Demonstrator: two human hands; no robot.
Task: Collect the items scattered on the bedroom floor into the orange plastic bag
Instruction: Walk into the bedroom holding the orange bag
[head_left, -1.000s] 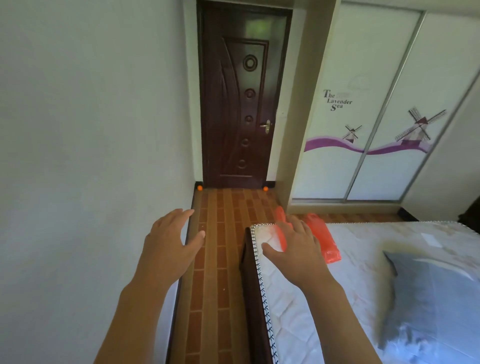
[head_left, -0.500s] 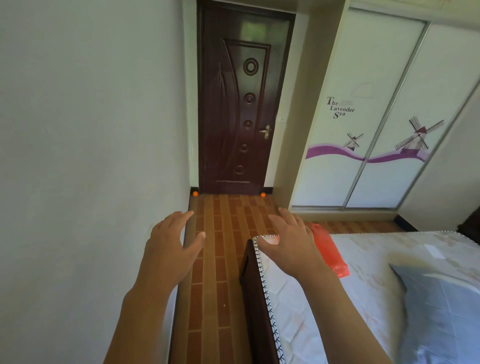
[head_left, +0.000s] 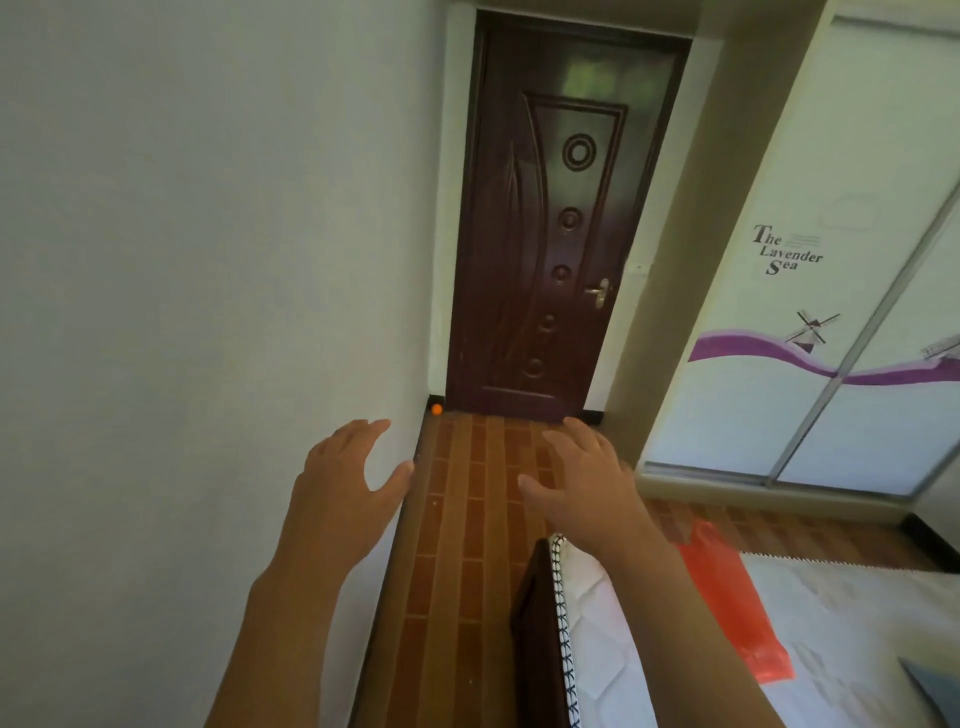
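**Both hands empty, bag on the bed, one ball in view by the door**

The person stands in the narrow strip of floor (head_left: 467, 519) between the wall (head_left: 182, 312) and the bed (head_left: 831, 623), facing the dark door (head_left: 561, 234). The left hand (head_left: 348, 488) and the right hand (head_left: 587, 483) are both held out ahead, palms down, fingers spread and relaxed; neither grip holds anything.

The orange plastic bag (head_left: 727, 592) lies flat on the bed's near corner, to the right of the right forearm and nearer the camera than the hand, not touched by either hand. One small orange ball (head_left: 436, 409) sits on the floor in the corner where the wall meets the door frame, beyond the left hand's fingertips and well apart from them. Whether anything lies at the door's other corner cannot be told, since the right hand covers that spot.

By my reading the collecting has barely begun: nothing is in the bag that can be seen, and the step in hand is the approach to the items by the door. The next move calls for walking forward, crouching low and pinching up a small round thing that will roll away if nudged. The bag will need fetching too, since it is on the bed rather than in a grip.
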